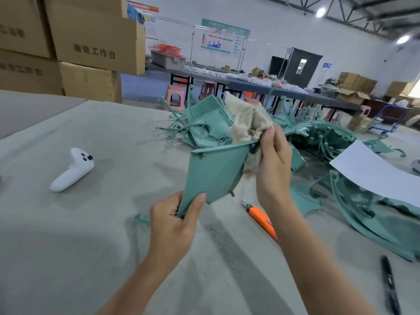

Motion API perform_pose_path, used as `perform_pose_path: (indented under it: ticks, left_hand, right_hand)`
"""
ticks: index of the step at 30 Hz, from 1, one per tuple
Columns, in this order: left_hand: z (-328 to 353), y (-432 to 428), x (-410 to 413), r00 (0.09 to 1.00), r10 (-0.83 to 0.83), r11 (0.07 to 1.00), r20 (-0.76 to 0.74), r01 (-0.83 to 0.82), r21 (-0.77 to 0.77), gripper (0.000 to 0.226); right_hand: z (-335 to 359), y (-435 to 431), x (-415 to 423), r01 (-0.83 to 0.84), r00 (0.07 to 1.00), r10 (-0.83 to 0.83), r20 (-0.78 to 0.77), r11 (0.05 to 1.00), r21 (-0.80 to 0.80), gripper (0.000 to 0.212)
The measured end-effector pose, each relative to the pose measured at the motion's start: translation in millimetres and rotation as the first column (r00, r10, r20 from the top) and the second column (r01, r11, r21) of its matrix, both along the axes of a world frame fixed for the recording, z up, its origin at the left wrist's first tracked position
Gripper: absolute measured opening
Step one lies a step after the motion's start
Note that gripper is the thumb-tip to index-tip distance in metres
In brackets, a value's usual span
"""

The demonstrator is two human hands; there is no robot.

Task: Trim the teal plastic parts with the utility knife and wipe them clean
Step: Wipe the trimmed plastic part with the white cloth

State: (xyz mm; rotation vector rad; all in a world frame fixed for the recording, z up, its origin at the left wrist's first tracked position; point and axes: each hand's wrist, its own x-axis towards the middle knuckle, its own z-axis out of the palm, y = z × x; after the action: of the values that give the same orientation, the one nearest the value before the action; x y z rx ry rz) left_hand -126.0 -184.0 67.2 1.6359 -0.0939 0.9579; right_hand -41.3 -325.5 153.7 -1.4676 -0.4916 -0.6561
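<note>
My left hand [175, 220] pinches the lower corner of a flat teal plastic panel [212, 173] and holds it up above the table. My right hand [273, 160] grips a beige cloth [246, 122] against the panel's upper right edge. An orange utility knife [261, 218] lies on the grey table cover just below the panel, partly hidden by my right forearm. A heap of teal plastic parts [204, 123] lies behind the panel and stretches to the right [354, 201].
A white game-style controller [72, 170] lies at the left on the grey table cover [91, 246]. A white sheet [375, 171] rests on the teal parts at the right. A black pen [389, 285] lies near the lower right. Cardboard boxes [68, 46] are stacked at the back left.
</note>
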Motion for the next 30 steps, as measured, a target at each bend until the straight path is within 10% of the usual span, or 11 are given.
perform_pose_path:
  ticks: [11,17,21,25,30]
  left_hand:
    - [1,1,-3,0.999,-0.050,0.998,0.019,0.051,-0.044,0.045]
    - [8,-3,-5,0.998,-0.070,0.985,-0.009,0.067,-0.160,0.051]
    - [39,-5,-5,0.994,-0.110,0.933,0.001,0.104,-0.345,0.038]
    - [59,-24,-14,0.980,-0.198,0.886,0.016,0.186,-0.425,0.031]
    - [64,-25,-33,0.978,-0.197,0.748,0.061,0.190,-0.636,0.024]
  right_hand:
    - [-29,4,-22,0.027,1.000,-0.027,0.001,0.999,0.029,0.027]
    - [-19,-42,-17,0.195,0.977,-0.215,-0.002,0.891,-0.411,0.015]
    - [6,-71,-13,0.350,0.922,-0.383,-0.054,0.886,-0.305,0.019]
    - [31,-39,-48,0.213,0.964,-0.150,0.218,0.927,-0.307,0.049]
    - [18,-14,-73,-0.001,0.983,0.064,0.169,0.937,-0.349,0.053]
